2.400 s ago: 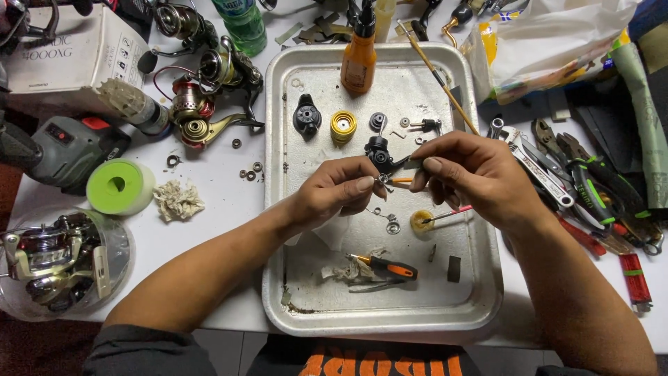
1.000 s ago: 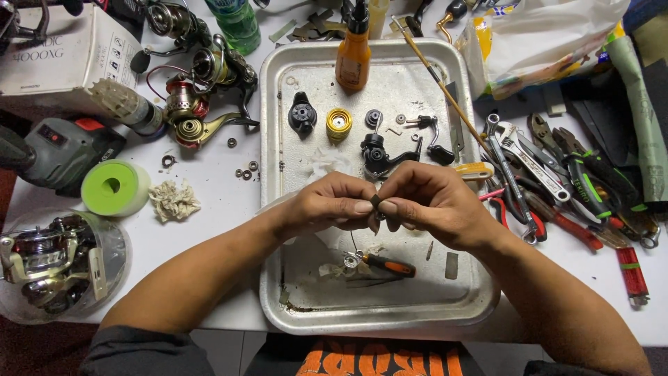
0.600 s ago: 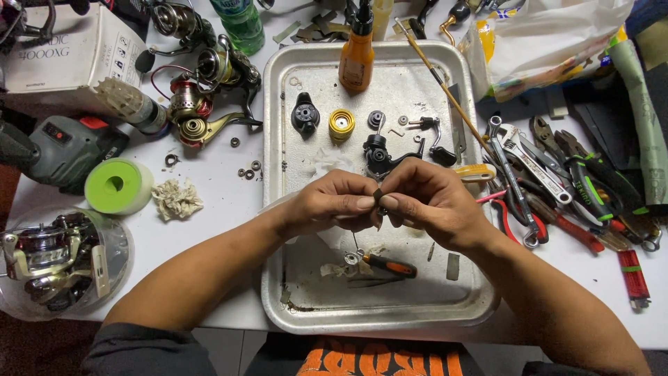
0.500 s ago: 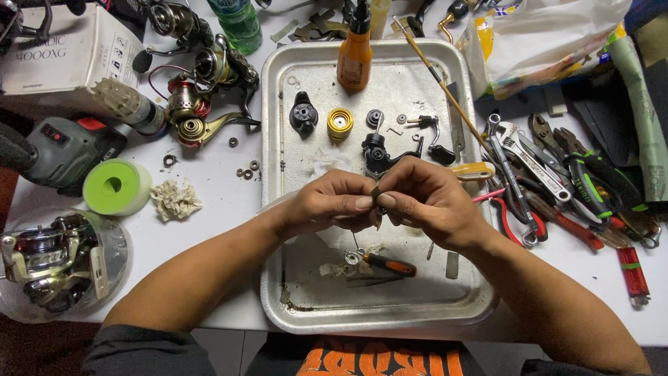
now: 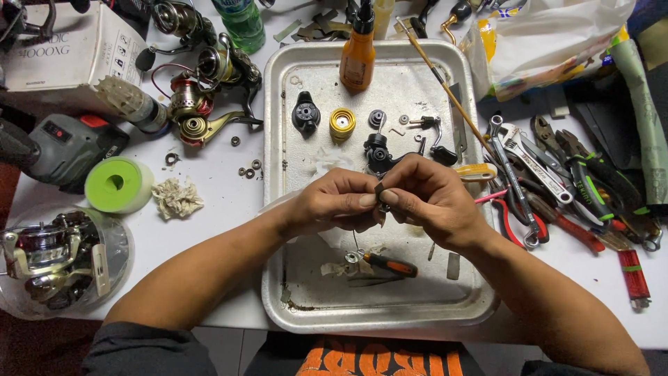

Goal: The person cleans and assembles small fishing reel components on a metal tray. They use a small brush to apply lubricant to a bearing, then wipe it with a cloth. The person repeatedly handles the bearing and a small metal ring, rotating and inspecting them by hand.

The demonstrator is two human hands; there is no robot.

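Small dark part (image 5: 379,188) sits pinched between the fingertips of left hand (image 5: 339,203) and right hand (image 5: 430,198), both pressed together above a metal tray (image 5: 467,292); a small screwdriver (image 5: 386,264) lies in the tray just below. Pliers and wrenches (image 5: 557,184) crowd the white table (image 5: 216,188) at right.

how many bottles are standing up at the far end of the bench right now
2: an orange bottle with a black nozzle on the metal tray's far edge, and a green bottle left of it, cut off by the frame. Clutter may hide others.
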